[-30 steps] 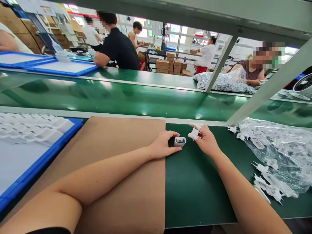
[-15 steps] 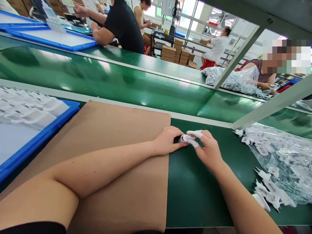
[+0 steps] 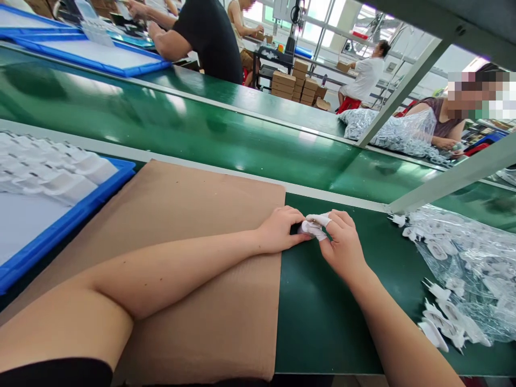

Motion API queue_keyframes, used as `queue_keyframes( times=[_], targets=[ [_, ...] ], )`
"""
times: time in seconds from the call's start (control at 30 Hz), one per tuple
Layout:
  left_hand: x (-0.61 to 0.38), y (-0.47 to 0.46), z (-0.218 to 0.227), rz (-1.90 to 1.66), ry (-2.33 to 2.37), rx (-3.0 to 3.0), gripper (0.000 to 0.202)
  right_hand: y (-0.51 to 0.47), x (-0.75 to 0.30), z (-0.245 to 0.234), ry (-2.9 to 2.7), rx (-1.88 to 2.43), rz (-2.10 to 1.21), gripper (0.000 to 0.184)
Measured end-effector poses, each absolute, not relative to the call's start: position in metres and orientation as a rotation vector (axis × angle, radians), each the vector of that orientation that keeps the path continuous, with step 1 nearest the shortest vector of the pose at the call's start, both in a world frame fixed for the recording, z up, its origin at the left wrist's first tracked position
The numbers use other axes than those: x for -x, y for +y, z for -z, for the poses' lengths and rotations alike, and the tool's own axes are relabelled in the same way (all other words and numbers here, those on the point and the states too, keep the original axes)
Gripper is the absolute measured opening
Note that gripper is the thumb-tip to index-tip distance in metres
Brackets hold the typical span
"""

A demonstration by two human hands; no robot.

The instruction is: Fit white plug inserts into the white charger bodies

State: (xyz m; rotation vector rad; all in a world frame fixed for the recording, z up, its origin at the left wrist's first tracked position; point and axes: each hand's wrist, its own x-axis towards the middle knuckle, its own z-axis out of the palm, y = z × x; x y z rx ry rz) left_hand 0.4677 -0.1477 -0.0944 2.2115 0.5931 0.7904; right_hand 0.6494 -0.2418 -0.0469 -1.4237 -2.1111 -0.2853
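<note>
Near the right edge of the cardboard, my left hand is closed on a small white plastic housing, which is mostly hidden by fingers. My right hand has white finger covers on its thumb and forefinger. Those two fingers are pinched together against the housing, and whatever lies between their tips is too small and covered to make out. To the right of my hands, white plug pieces with metal pins lie loose on the green tabletop.
A clear plastic bag of white plug parts lies at right. A blue-rimmed tray with rows of white housings stands at left, beside the cardboard sheet. A slanted metal post rises at right. Co-workers sit beyond the green belt.
My right fingertips have closed further over the housing, covering its opening, where yellow-green showed before. My left hand keeps its hold. The whole view has shifted slightly.
</note>
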Motion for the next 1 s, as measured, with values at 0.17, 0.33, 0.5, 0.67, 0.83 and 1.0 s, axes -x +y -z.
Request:
queue_keyframes(
  times=[0.17, 0.33, 0.5, 0.67, 0.83, 1.0],
  targets=[
    [-0.468, -0.147, 0.095, -0.800, 0.602, -2.208, 0.023, -0.243, -0.646, 0.048, -2.075, 1.513, 0.392, 0.032],
    [-0.468, -0.147, 0.095, -0.801, 0.589, -2.203, 0.022, -0.247, -0.646, 0.050, -1.986, 1.478, 0.386, 0.036],
    [-0.468, -0.147, 0.095, -0.806, 0.597, -2.198, 0.023, -0.246, -0.646, 0.048, -2.027, 1.510, 0.416, 0.042],
    [-0.469, -0.146, 0.095, -0.800, 0.593, -2.208, 0.023, -0.242, -0.646, 0.047, -2.089, 1.501, 0.363, 0.037],
    [-0.470, -0.147, 0.096, -0.807, 0.598, -2.203, 0.023, -0.239, -0.647, 0.045, -2.124, 1.497, 0.386, 0.032],
    [-0.469, -0.147, 0.096, -0.766, 0.602, -2.197, 0.024, -0.237, -0.649, 0.045, -2.156, 1.494, 0.347, 0.032]
  ],
)
